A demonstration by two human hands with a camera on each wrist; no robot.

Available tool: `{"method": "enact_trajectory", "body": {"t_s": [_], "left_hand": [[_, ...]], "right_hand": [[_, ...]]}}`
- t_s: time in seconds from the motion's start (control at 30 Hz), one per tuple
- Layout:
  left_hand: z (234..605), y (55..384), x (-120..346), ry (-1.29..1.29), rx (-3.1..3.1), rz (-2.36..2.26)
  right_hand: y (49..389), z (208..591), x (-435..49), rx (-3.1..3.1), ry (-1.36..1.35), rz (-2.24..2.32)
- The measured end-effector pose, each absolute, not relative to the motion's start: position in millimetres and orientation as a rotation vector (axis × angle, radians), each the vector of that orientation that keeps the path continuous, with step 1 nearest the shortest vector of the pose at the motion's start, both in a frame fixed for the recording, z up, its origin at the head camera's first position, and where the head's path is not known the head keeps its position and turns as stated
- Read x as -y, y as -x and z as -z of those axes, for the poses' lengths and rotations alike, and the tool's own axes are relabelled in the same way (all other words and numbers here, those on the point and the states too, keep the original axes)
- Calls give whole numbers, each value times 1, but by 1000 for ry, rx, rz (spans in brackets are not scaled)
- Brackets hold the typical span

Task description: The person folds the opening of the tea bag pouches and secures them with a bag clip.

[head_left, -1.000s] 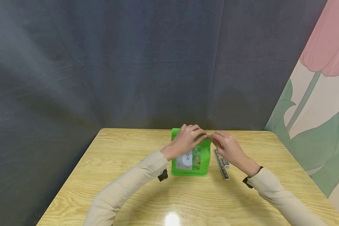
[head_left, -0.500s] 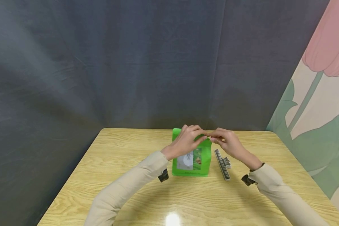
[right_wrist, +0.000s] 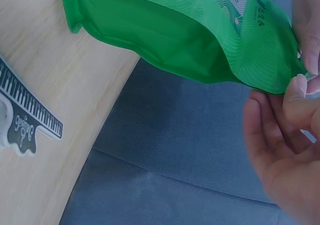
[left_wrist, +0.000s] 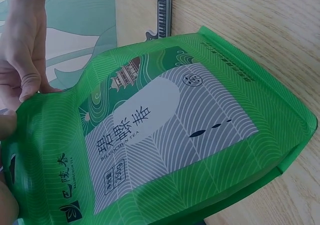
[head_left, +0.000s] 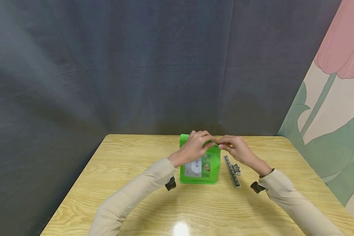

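From my remote seat, I see beige cloth sleeves (head_left: pixel 137 180) nearest, over a glossy wood-grained surface (head_left: pixel 153 213). A flat, stiff-looking clip (head_left: pixel 232 171), its bar printed like piano keys, lies right of the green bag (head_left: pixel 213 165), a narrow gap between. The bag stands upright, smooth-skinned with fine wavy lines, short of the rounded far edge; the wood stretches wide to its left. My left hand (head_left: pixel 195 144) pinches its top edge, my right hand (head_left: pixel 238 150) its top right corner. Beyond hangs a dark, creased curtain (head_left: pixel 165 78).
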State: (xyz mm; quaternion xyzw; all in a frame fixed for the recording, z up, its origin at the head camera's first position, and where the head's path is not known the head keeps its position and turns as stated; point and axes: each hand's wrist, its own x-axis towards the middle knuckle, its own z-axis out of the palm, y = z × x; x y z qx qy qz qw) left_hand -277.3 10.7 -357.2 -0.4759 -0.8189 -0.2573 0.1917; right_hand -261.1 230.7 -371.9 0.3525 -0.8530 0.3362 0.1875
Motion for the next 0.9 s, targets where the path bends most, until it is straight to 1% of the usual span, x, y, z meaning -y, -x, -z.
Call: {"method": "enact_trajectory", "body": {"t_s": [0.9], "left_hand": [[357, 280, -10, 1343, 2279, 687]], "right_hand": [[263, 385, -222, 2202, -965, -775]]}}
